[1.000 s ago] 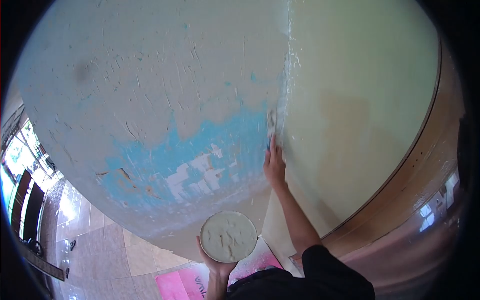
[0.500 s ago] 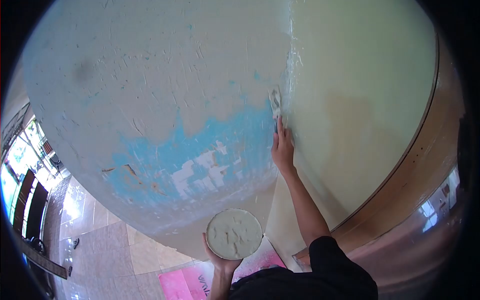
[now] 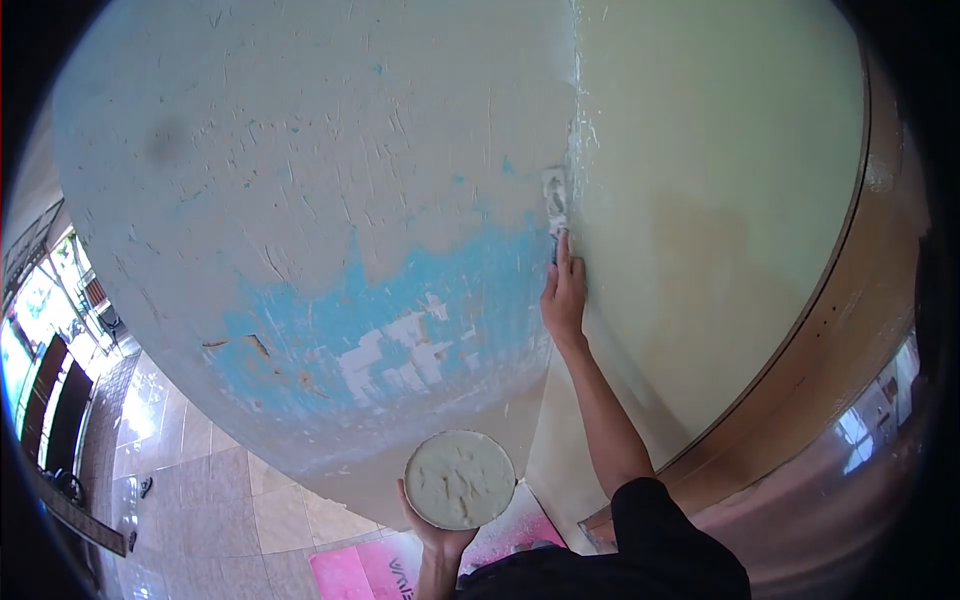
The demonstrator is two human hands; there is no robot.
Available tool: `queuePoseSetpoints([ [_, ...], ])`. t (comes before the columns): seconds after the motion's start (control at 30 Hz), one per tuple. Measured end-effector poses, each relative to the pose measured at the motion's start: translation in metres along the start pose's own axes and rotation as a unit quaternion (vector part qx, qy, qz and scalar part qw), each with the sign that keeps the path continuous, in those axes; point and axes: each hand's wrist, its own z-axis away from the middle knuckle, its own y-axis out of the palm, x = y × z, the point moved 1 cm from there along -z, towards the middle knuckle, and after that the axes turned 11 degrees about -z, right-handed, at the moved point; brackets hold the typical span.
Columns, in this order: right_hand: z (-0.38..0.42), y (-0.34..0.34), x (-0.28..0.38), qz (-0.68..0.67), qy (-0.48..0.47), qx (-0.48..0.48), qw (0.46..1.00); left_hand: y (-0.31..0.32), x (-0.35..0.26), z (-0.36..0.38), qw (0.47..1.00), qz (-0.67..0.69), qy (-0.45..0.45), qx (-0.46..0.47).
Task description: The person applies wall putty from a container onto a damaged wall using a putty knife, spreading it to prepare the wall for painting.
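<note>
My right hand (image 3: 566,297) is closed round the handle of a putty knife (image 3: 556,196), one finger stretched along it. The blade, smeared with putty, lies against the wall (image 3: 300,130) close to the inside corner. Grey-white putty coats the upper wall, while a ragged blue patch (image 3: 420,290) shows lower down. My left hand (image 3: 440,535) grips a round tub of putty (image 3: 460,480) from its left and underside, low near my body. The pale putty in it has several gouges on top. Most of the left fingers are hidden beneath the tub.
A pale yellow-green wall (image 3: 740,200) meets the puttied one at the corner, edged on the right by a brown wooden border (image 3: 790,410). Below lies a pink printed sheet (image 3: 370,570) on the tiled floor (image 3: 210,490). Dark furniture (image 3: 55,420) stands by a bright opening at far left.
The putty knife has turned its blade flatter to the wall and straighter up, staying near the corner. The tub has shifted slightly left and down in the view.
</note>
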Motion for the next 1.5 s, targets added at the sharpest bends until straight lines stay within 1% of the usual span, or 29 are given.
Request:
queuePoseSetpoints([
  [0.1,0.022,0.013,-0.012,0.029,-0.029,-0.005,0.999,-0.007,0.004,0.001,1.0,-0.019,0.002,0.008],
  [0.17,0.065,0.018,-0.027,0.004,0.057,0.047,0.997,-0.006,0.004,0.003,1.0,-0.006,0.003,-0.001],
  [0.23,0.112,0.017,-0.043,-0.033,0.1,0.09,0.99,-0.006,0.004,0.006,1.0,0.007,0.004,-0.012],
  [0.33,0.149,0.008,-0.047,-0.058,0.113,0.094,0.987,-0.005,0.004,0.009,1.0,0.012,0.002,-0.001],
  [0.37,0.148,0.008,-0.052,-0.059,0.112,0.095,0.987,-0.005,0.004,0.009,1.0,0.017,0.001,0.0],
  [0.43,0.131,0.002,-0.045,-0.055,0.07,0.054,0.995,-0.004,0.005,0.009,1.0,0.022,-0.001,0.0],
  [0.47,0.117,0.002,-0.042,-0.055,0.07,0.054,0.995,-0.002,0.005,0.009,1.0,0.015,-0.002,-0.001],
  [0.53,0.074,-0.001,-0.027,-0.038,-0.012,0.006,0.999,-0.001,0.005,0.008,1.0,0.008,-0.002,-0.002],
  [0.6,0.033,-0.002,-0.009,-0.028,-0.046,-0.018,0.998,-0.001,0.006,0.008,1.0,0.012,-0.016,0.0],
  [0.63,0.016,-0.003,-0.001,-0.03,-0.045,-0.016,0.998,0.001,0.006,0.009,1.0,0.012,-0.014,-0.002],
  [0.67,0.001,-0.004,0.006,-0.051,-0.019,-0.004,0.998,0.005,0.006,0.01,1.0,-0.007,-0.007,-0.006],
  [0.7,-0.005,-0.003,0.009,-0.072,0.006,0.008,0.997,0.008,0.005,0.011,1.0,-0.025,-0.001,-0.01],
  [0.73,0.0,-0.001,0.008,-0.073,0.008,0.013,0.997,0.007,0.005,0.011,1.0,-0.023,0.0,-0.014],
  [0.8,0.018,0.005,0.0,-0.027,0.04,0.05,0.998,0.004,0.005,0.012,1.0,0.002,-0.004,-0.026],
  [0.83,0.036,0.008,-0.009,-0.027,0.041,0.053,0.997,0.005,0.005,0.013,1.0,0.005,-0.003,-0.029],
  [0.9,0.091,0.012,-0.031,-0.018,0.045,0.064,0.997,0.008,0.003,0.013,1.0,-0.002,0.004,-0.007],
  [0.97,0.144,0.006,-0.034,-0.056,0.088,0.086,0.991,0.008,-0.002,0.014,1.0,0.024,0.011,-0.007],
  [1.0,0.164,0.001,-0.03,-0.059,0.089,0.095,0.99,0.007,-0.004,0.014,0.999,0.048,0.018,-0.005],
  [1.07,0.194,-0.012,-0.015,-0.123,0.062,0.02,0.99,0.01,-0.009,0.014,0.999,0.045,0.022,-0.015],
  [1.1,0.195,-0.017,0.003,-0.13,0.066,0.035,0.989,0.012,-0.012,0.013,0.999,0.035,0.021,-0.017],
  [1.17,0.192,-0.036,0.041,-0.228,0.146,-0.036,0.962,0.014,-0.018,0.012,0.998,0.044,0.034,-0.039],
  [1.2,0.184,-0.048,0.054,-0.234,0.154,-0.021,0.96,0.012,-0.022,0.012,0.997,0.044,0.035,-0.049],
  [1.23,0.17,-0.064,0.06,-0.314,0.247,0.061,0.915,0.01,-0.022,0.014,0.996,0.051,0.043,-0.064],
  [1.27,0.156,-0.074,0.068,-0.385,0.333,0.137,0.85,0.008,-0.023,0.013,0.995,0.07,0.046,-0.048],
  [1.3,0.141,-0.08,0.081,-0.386,0.337,0.144,0.846,0.008,-0.024,0.011,0.995,0.087,0.048,-0.027],
  [1.37,0.115,-0.087,0.104,-0.467,0.367,0.21,0.777,0.009,-0.025,0.016,0.995,0.087,0.052,-0.02],
  [1.4,0.106,-0.091,0.104,-0.466,0.369,0.213,0.775,0.008,-0.026,0.015,0.995,0.084,0.053,-0.002],
  [1.47,0.094,-0.096,0.105,-0.4,0.37,0.401,0.737,0.008,-0.027,0.016,0.995,0.083,0.055,-0.01],
  [1.5,0.087,-0.098,0.113,-0.384,0.4,0.426,0.715,0.008,-0.027,0.018,0.995,0.08,0.055,-0.015],
])
